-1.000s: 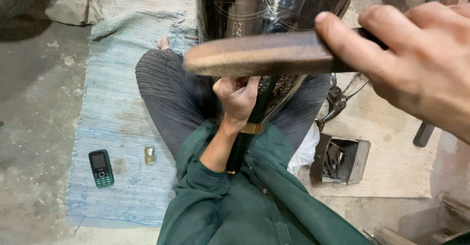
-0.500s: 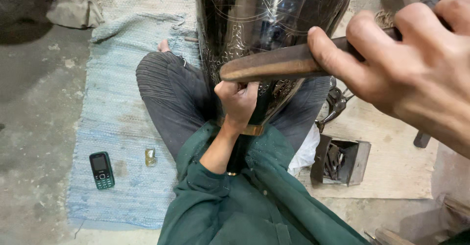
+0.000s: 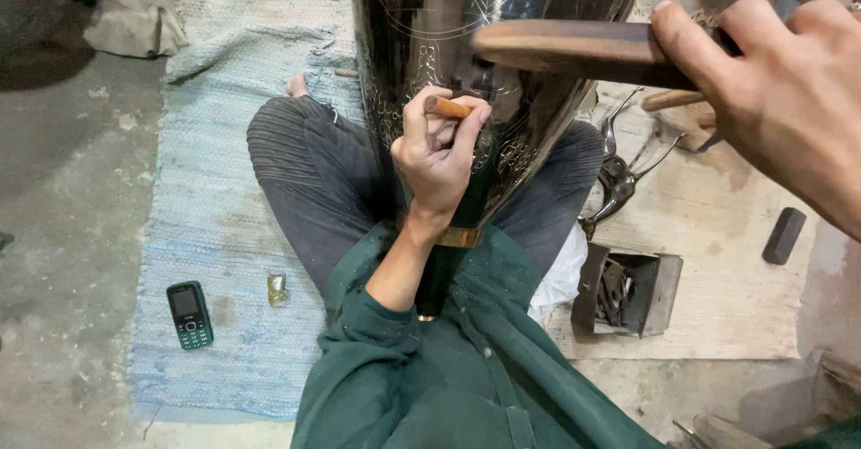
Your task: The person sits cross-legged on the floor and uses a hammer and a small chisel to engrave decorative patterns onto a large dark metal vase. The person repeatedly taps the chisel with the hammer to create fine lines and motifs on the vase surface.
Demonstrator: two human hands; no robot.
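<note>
While the left hand (image 3: 437, 148) is pinching a small chisel (image 3: 448, 107) against the dark vase (image 3: 421, 27), the right hand (image 3: 780, 99) is gripping a wooden mallet (image 3: 574, 52)

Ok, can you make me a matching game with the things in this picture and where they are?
Things:
1. mobile phone
2. wooden mallet
3. small chisel
4. open metal box

Places:
A. in the left hand, against the dark metal vase
B. on the wooden board
C. on the blue mat
D. in the right hand

Pairs: 1-C, 2-D, 3-A, 4-B
</note>
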